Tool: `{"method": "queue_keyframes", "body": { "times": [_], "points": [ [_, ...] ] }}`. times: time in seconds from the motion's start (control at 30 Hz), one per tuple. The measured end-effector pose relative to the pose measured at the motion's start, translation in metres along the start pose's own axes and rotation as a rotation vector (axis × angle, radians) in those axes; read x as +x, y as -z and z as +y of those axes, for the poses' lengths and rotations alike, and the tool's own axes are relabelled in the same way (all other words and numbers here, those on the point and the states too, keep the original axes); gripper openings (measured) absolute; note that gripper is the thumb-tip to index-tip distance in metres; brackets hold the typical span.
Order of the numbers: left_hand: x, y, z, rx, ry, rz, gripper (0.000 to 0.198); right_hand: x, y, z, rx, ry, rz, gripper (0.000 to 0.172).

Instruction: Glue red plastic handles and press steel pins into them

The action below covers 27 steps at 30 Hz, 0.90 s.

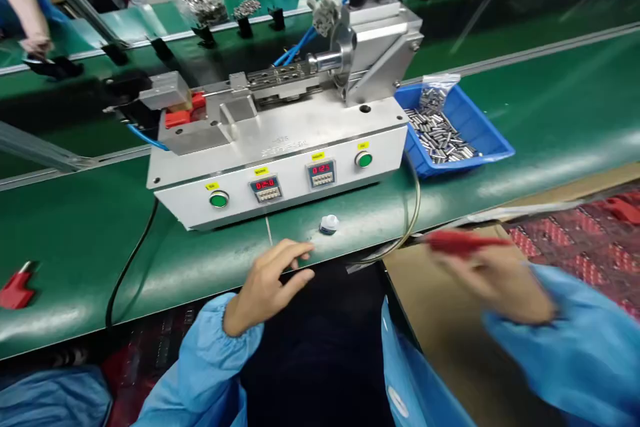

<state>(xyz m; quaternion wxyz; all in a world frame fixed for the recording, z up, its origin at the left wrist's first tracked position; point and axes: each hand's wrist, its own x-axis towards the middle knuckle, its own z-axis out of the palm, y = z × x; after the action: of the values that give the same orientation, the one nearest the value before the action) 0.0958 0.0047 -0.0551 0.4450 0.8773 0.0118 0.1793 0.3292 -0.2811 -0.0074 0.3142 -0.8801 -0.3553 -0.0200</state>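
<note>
My left hand (270,283) hovers over the bench's front edge, thumb and fingers apart, holding nothing. A small white-topped cap (329,224) lies on the bench just beyond it. To the right, my right hand (500,280) is smeared by motion and grips a red plastic part (465,242) above a cardboard box. A thin tip points left from that part. Before me stands a metal bench machine (280,140) with two green buttons and two red digital displays. Red plastic (183,113) sits in the holder at the machine's left end.
A blue bin (480,133) of small metal pins (445,140) stands right of the machine. Another red part (17,288) lies far left. Red parts in clear trays (585,247) are at the right. A cable (417,200) loops over the front edge. Co-workers sit across the bench.
</note>
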Motion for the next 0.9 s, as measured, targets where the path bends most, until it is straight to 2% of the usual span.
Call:
{"method": "queue_keyframes", "body": {
  "times": [0.03,0.1,0.13,0.2,0.27,0.33,0.37,0.4,0.47,0.5,0.57,0.67,0.73,0.9],
  "points": [
    [0.001,-0.006,0.004,-0.071,0.004,0.006,0.034,0.004,-0.024,-0.028,0.153,0.238,-0.267,0.062],
    [0.001,-0.016,0.011,-0.175,0.007,0.042,0.035,0.009,-0.067,-0.07,0.283,0.47,-0.485,0.049],
    [0.0,-0.019,0.012,-0.209,0.012,0.076,0.03,0.01,-0.083,-0.084,0.303,0.529,-0.516,0.045],
    [-0.005,-0.02,0.01,-0.263,0.042,0.144,0.023,0.008,-0.104,-0.1,0.294,0.579,-0.478,0.041],
    [-0.009,-0.015,0.002,-0.319,0.118,0.196,0.027,0.006,-0.111,-0.101,0.272,0.602,-0.37,0.032],
    [-0.011,-0.008,-0.012,-0.388,0.237,0.251,0.035,0.008,-0.111,-0.091,0.256,0.58,-0.182,0.019],
    [-0.01,-0.004,-0.019,-0.425,0.302,0.287,0.038,0.011,-0.112,-0.084,0.255,0.53,-0.048,0.016],
    [-0.008,-0.001,-0.026,-0.458,0.361,0.324,0.041,0.015,-0.113,-0.077,0.255,0.455,0.072,0.019],
    [-0.003,0.003,-0.039,-0.507,0.443,0.374,0.043,0.025,-0.12,-0.068,0.281,0.283,0.236,0.037],
    [0.0,0.003,-0.043,-0.522,0.464,0.385,0.042,0.03,-0.124,-0.066,0.297,0.217,0.255,0.048],
    [0.004,0.003,-0.048,-0.538,0.478,0.383,0.039,0.037,-0.135,-0.066,0.313,0.18,0.191,0.06],
    [0.008,0.0,-0.05,-0.544,0.469,0.328,0.033,0.044,-0.149,-0.068,0.254,0.267,0.063,0.048],
    [0.011,-0.002,-0.049,-0.539,0.462,0.293,0.031,0.047,-0.155,-0.069,0.226,0.311,0.038,0.04],
    [0.019,-0.007,-0.046,-0.525,0.427,0.252,0.03,0.05,-0.156,-0.069,0.295,0.28,-0.035,0.035]
  ]
}}
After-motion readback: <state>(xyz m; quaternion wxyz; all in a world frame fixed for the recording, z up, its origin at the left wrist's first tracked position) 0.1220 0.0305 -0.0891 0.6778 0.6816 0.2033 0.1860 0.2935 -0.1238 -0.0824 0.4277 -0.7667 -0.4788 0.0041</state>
